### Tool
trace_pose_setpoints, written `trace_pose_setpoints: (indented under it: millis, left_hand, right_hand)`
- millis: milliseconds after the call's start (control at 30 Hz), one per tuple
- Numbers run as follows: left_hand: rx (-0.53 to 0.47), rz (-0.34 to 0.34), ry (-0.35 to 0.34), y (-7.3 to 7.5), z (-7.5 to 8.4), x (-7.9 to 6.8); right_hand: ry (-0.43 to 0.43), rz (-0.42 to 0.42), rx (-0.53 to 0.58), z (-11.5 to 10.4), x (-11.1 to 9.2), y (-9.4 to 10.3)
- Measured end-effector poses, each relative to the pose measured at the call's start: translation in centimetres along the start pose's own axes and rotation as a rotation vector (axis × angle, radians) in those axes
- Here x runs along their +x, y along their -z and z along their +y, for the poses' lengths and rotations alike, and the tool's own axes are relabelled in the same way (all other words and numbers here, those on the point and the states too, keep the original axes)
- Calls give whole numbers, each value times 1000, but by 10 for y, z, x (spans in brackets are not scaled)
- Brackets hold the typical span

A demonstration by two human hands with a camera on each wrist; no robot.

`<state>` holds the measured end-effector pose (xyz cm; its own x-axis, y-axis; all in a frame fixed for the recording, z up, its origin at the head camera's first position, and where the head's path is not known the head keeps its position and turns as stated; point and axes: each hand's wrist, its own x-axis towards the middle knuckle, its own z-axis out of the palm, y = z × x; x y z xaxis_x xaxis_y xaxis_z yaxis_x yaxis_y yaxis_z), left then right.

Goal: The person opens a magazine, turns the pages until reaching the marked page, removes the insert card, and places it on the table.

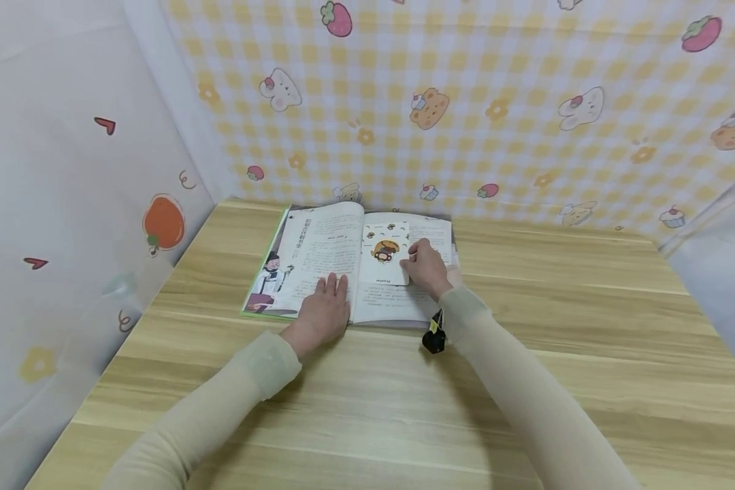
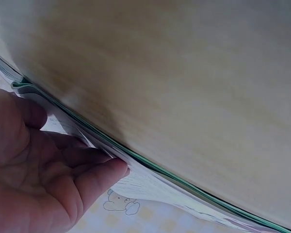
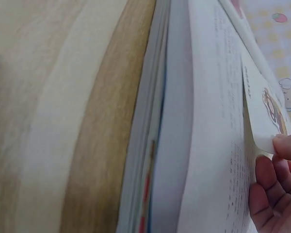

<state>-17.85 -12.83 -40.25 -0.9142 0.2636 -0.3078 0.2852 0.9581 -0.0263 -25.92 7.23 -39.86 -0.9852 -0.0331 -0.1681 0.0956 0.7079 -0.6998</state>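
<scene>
An open book (image 1: 327,235) lies on the wooden table, its left page showing a printed figure in a robe. On the right page, beside the fold, is a thin white card (image 1: 382,272) with a brown cartoon animal on it. My right hand (image 1: 427,267) pinches the card's near right corner between thumb and fingers. In the right wrist view that corner of the card (image 3: 263,119) stands slightly up from the page. My left hand (image 1: 324,314) rests on the lower part of the left page, fingers extended and close to the fold.
Wood-grained table (image 1: 367,408) spreads around the book. A small black object (image 1: 433,340) with a yellow tag is below the right wrist, near the book's lower right corner. A yellow checked cloth (image 1: 465,150) hangs behind the table, and a white printed sheet (image 1: 67,204) at the left.
</scene>
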Motion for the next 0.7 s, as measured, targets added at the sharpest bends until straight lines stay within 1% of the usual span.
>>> trace_pose_setpoints:
  millis: [167,267,400,467,533,633,700]
  left_hand:
    - [-23,8,1,-2,1,-3]
    - [-37,12,0,-3,2,-4]
    - [-49,11,8,-4,2,-4]
    - [-54,9,14,-3,2,-3]
    - [-64,12,16,-3,2,-3]
    - [-66,17,14,-2,3,-3]
    - [-59,19,7,-1,3,-3]
  right_hand:
    - [11,30,77,7,-5,4]
    - [26,42,98,13,-8,7]
    - [77,74,114,18,-11,15]
    - [98,84,142,20,-12,20]
    - [101,79,200,22,-13,27]
    - [73,56,312,27,-15,38]
    - [60,57,348,31,-17,48]
